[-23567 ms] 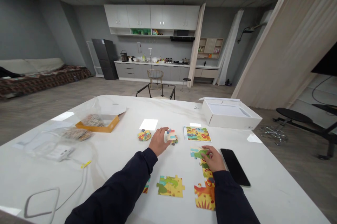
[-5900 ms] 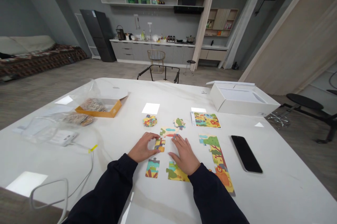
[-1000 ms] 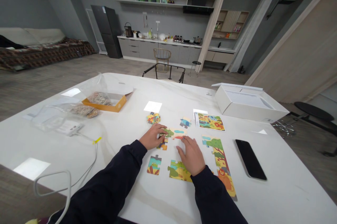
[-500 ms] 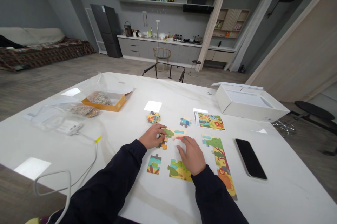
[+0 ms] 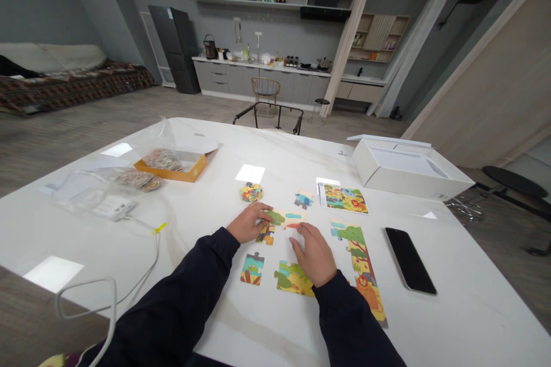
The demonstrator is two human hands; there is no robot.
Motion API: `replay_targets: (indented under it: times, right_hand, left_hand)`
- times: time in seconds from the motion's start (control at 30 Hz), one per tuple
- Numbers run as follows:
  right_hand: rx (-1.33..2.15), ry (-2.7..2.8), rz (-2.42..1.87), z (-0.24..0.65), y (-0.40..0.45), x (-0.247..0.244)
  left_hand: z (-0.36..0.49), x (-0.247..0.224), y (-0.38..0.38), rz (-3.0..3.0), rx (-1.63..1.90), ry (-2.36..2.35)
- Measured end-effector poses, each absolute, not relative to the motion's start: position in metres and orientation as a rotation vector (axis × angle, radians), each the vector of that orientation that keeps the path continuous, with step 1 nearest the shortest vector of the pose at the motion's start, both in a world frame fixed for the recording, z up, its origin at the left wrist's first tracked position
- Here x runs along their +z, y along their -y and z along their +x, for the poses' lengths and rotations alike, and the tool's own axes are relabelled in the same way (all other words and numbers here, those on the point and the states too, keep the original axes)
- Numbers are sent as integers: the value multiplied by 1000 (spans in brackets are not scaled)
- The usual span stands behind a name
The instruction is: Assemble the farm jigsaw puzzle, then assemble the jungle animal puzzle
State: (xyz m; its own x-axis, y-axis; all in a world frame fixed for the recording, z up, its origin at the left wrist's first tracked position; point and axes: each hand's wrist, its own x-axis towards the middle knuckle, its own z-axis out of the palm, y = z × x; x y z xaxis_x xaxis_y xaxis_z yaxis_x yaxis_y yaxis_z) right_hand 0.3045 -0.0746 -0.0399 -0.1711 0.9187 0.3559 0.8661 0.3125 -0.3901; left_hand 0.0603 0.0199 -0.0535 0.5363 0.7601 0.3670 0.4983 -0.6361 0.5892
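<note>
My left hand (image 5: 249, 223) rests its fingertips on the left end of a joined puzzle section (image 5: 278, 217) with a green bush and blue patch. My right hand (image 5: 315, 252) touches the right end of that section, thumb and fingers apart. Below it lie a green-and-yellow section (image 5: 290, 279), partly under my right hand, and a single frog piece (image 5: 252, 269). To the right is a tall section (image 5: 359, 249) with a tree and lion. An elephant piece (image 5: 303, 199) and a pile of pieces (image 5: 251, 192) lie farther back.
A picture card (image 5: 345, 199) lies behind the tall section. On the right are a black phone (image 5: 410, 259) and a white box (image 5: 408, 169). At the left, an orange box (image 5: 183, 173), plastic bags of pieces (image 5: 140, 180) and a white cable (image 5: 157, 252) sit on the table (image 5: 241, 327).
</note>
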Motion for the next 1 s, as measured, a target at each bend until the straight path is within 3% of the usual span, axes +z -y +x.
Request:
replay_targets:
  times: [1.0]
  right_hand:
    - [178, 2025, -1531, 304, 74, -39]
  left_hand:
    - [61, -46, -16, 2259, 916, -1070]
